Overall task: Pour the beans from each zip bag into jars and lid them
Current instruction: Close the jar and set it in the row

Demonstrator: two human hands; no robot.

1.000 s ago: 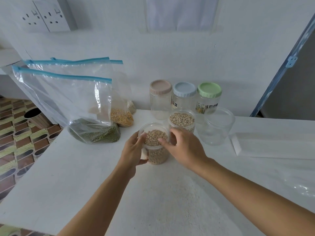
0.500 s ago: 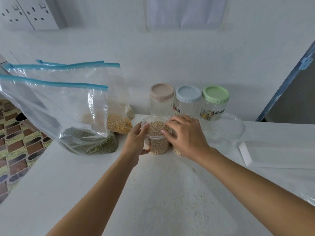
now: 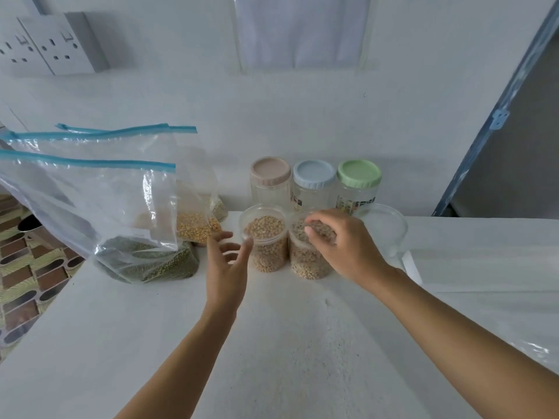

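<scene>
Two lidless clear jars of pale beans stand side by side on the white counter (image 3: 272,343): the left jar (image 3: 266,240) and the right jar (image 3: 308,261). My left hand (image 3: 227,264) is open, fingers spread, just left of the left jar and holding nothing. My right hand (image 3: 341,243) hovers over the right jar's mouth with fingers curled, nothing in them. An empty open jar (image 3: 384,228) stands to the right. Behind are three lidded empty jars with pink (image 3: 270,170), blue (image 3: 314,173) and green (image 3: 359,172) lids. Zip bags of green beans (image 3: 145,261) and yellow beans (image 3: 193,225) stand at the left.
A third zip bag (image 3: 219,207) leans on the wall behind the yellow one. White paper (image 3: 484,267) lies on the counter at right. The counter's left edge drops to a patterned tile floor (image 3: 27,267). Wall sockets (image 3: 57,46) are at the upper left.
Both hands carried the bean jar away from me and set it beside the other filled jar. My left hand has let go and opened; my right hand moved over the right jar.
</scene>
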